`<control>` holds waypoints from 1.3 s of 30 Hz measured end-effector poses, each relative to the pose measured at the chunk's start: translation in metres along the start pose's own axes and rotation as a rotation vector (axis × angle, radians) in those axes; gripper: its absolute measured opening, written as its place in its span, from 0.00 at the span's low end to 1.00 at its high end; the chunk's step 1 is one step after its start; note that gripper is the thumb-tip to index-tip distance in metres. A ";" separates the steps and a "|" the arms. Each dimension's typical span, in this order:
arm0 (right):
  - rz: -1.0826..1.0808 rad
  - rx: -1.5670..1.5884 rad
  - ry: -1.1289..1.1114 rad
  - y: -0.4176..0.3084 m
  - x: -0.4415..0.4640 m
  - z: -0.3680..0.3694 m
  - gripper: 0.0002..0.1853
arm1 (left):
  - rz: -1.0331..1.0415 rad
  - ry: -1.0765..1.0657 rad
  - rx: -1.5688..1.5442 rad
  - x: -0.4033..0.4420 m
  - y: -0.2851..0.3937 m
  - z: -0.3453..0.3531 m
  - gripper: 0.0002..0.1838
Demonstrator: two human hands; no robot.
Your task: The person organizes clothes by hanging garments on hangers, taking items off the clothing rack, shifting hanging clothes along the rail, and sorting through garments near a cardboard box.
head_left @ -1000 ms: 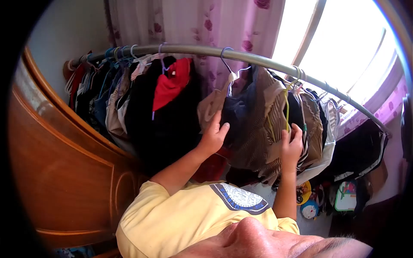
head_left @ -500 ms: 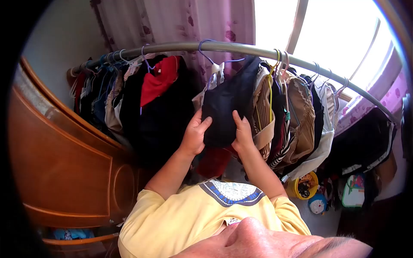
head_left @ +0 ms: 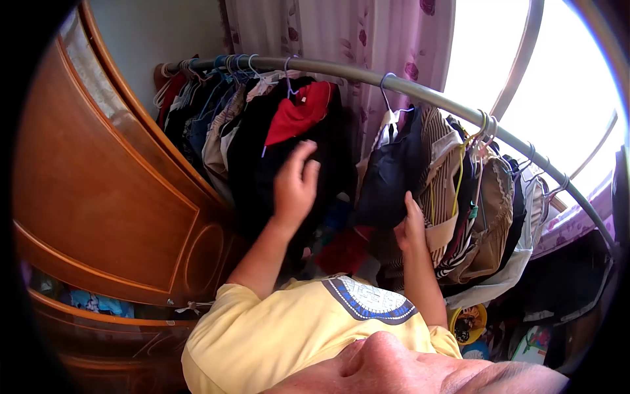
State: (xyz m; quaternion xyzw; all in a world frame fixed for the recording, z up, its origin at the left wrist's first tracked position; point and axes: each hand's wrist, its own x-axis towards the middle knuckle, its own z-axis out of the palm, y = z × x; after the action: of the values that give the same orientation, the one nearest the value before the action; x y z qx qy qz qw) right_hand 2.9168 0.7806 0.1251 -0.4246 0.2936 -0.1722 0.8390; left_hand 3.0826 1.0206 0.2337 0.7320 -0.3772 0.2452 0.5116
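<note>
My left hand point(head_left: 296, 187) is raised in front of a black garment with a red part point(head_left: 303, 115), its fingers stretched out and nothing in them. Whether the fingertips touch that cloth I cannot tell. My right hand point(head_left: 411, 226) is at the lower right edge of a dark navy garment point(head_left: 392, 174), thumb in front and the other fingers partly hidden behind the cloth. A purple hanger point(head_left: 386, 92) bears this dark garment on the metal rail point(head_left: 354, 71).
More clothes on hangers crowd the rail, among them a striped garment point(head_left: 438, 141) and a beige one point(head_left: 491, 220). A wooden cabinet point(head_left: 111, 184) stands at the left. A yellow bucket point(head_left: 482, 323) is below at right. Behind hangs a pink curtain point(head_left: 394, 39).
My left hand has let go of the dark garment and moved left toward the black and red one. My right hand stays at the dark garment. The view has turned left.
</note>
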 end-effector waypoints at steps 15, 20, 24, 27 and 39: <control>-0.058 -0.239 -0.014 0.067 -0.032 -0.062 0.11 | -0.185 -0.132 -0.012 -0.014 -0.041 0.033 0.19; -0.032 -0.278 -0.041 0.068 -0.037 -0.053 0.11 | -0.169 -0.241 -0.205 -0.029 0.005 0.062 0.20; -0.035 -0.355 -0.034 0.065 -0.052 -0.046 0.11 | -0.015 -0.367 -0.214 -0.007 -0.010 0.040 0.22; -0.016 -0.383 0.013 0.063 -0.063 -0.053 0.11 | 0.069 0.050 0.106 0.036 -0.048 -0.007 0.20; -0.001 -0.380 0.014 0.079 -0.083 -0.052 0.10 | -0.108 0.157 0.890 0.072 -0.132 -0.076 0.24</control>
State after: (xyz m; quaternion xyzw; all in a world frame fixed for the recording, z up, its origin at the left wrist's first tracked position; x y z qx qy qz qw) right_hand 2.8234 0.8391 0.0656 -0.5745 0.3264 -0.1171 0.7414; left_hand 3.2332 1.0951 0.2403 0.8784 -0.1567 0.4112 0.1864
